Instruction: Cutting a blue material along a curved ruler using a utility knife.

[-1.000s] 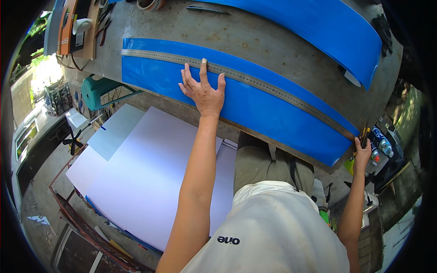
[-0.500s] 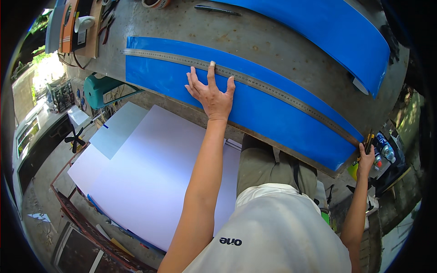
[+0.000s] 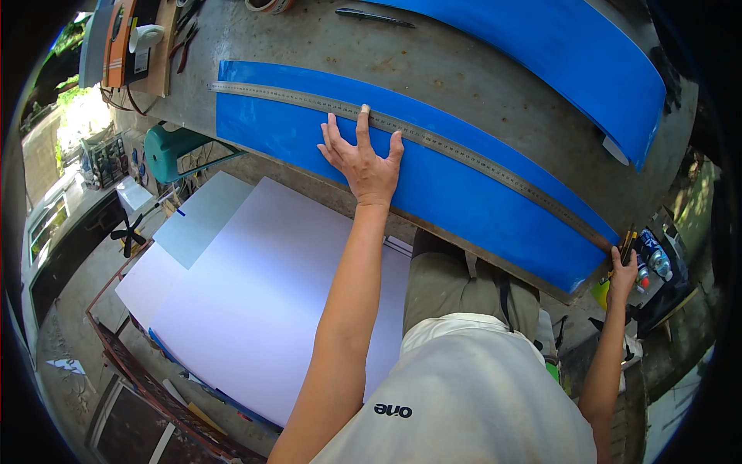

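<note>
A long steel ruler (image 3: 456, 147) lies lengthwise along a blue sheet (image 3: 495, 216) on the worktable. My left hand (image 3: 367, 166) is spread over the sheet left of its middle, its fingers apart. One fingertip presses on the ruler, and the palm faces the sheet. At the far right end of the ruler is my right hand (image 3: 621, 278), its thumb beside the ruler's tip. The fingers are closed around a slim black and yellow tool (image 3: 629, 246); its exact kind is too small to make out.
A second blue sheet (image 3: 541, 62), curled at its end, lies at the back right. A black pen-like tool (image 3: 375, 17) and red-handled pliers (image 3: 183, 50) rest on the metal worktable (image 3: 255, 39). White panels (image 3: 255, 294) stand below left. Spray cans (image 3: 657, 259) are at the right.
</note>
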### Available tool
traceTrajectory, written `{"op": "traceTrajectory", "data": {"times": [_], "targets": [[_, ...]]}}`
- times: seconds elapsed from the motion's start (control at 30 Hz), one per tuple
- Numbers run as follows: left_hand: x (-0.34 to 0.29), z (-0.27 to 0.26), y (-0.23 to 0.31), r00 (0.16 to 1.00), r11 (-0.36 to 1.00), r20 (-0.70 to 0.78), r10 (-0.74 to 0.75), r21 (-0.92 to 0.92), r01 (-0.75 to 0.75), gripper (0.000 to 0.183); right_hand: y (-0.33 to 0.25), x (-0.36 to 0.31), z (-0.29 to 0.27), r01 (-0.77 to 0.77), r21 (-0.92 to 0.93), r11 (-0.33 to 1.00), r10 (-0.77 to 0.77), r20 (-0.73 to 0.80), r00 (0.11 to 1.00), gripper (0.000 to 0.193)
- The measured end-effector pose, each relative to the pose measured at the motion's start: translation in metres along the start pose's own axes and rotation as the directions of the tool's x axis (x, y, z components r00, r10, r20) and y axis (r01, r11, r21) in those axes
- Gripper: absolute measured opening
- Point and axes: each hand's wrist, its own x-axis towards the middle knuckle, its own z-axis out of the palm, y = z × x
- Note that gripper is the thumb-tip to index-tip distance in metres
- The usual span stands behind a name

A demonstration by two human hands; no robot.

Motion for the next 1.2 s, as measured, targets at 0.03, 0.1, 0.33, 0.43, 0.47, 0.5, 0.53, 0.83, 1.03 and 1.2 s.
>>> {"op": "traceTrajectory", "data": {"times": [0.03, 0.1, 0.33, 0.43, 0.47, 0.5, 0.53, 0.83, 1.03, 1.2], "targets": [[0.0, 0.0, 0.0, 1.0, 1.0, 0.002, 0.0, -0.002, 0.0, 0.074, 0.0, 0.0, 0.0, -0.001, -0.002, 1.0, 0.001, -0.002, 1.0, 0.031], [0.0, 0.0, 0.0, 1.0, 1.0, -0.002, -0.001, -0.012, 0.001, 0.074, 0.002, 0.0, 0.0, 0.019, 0.029, 0.999, -0.019, 0.005, 1.0, 0.031], [0.0, 0.001, -0.001, 1.0, 1.0, -0.008, 0.001, -0.018, -0.001, 0.074, 0.002, 0.0, 0.0, 0.008, 0.01, 1.0, -0.008, 0.009, 1.0, 0.033], [0.0, 0.001, -0.002, 1.0, 1.0, -0.017, 0.015, -0.009, -0.015, 0.073, 0.007, 0.001, 0.0, 0.027, 0.019, 0.999, -0.027, 0.011, 1.0, 0.034], [0.0, 0.002, -0.002, 1.0, 1.0, -0.024, 0.015, -0.01, -0.016, 0.073, 0.007, 0.001, -0.001, 0.027, 0.013, 1.0, -0.027, 0.005, 1.0, 0.034], [0.0, 0.002, -0.002, 0.999, 1.0, -0.031, 0.016, -0.01, -0.017, 0.072, 0.005, 0.0, 0.0, 0.027, 0.008, 1.0, -0.027, -0.001, 1.0, 0.034], [-0.001, 0.002, -0.002, 0.999, 1.0, -0.029, 0.019, -0.011, -0.019, 0.072, 0.003, -0.001, 0.002, 0.025, 0.008, 1.0, -0.025, -0.002, 1.0, 0.034], [0.0, 0.004, -0.005, 1.0, 1.0, -0.018, 0.019, -0.006, -0.019, 0.075, -0.002, -0.003, 0.005, 0.037, 0.01, 0.999, -0.036, -0.027, 0.999, 0.035], [-0.001, 0.006, -0.003, 0.999, 1.0, -0.043, 0.026, -0.003, -0.026, 0.072, 0.004, -0.002, 0.004, 0.037, -0.008, 0.999, -0.037, -0.021, 0.999, 0.035], [0.0, 0.005, -0.005, 0.998, 0.999, -0.06, 0.034, -0.001, -0.034, 0.072, -0.001, -0.003, 0.005, 0.048, -0.001, 0.999, -0.048, -0.034, 0.998, 0.036]]}}
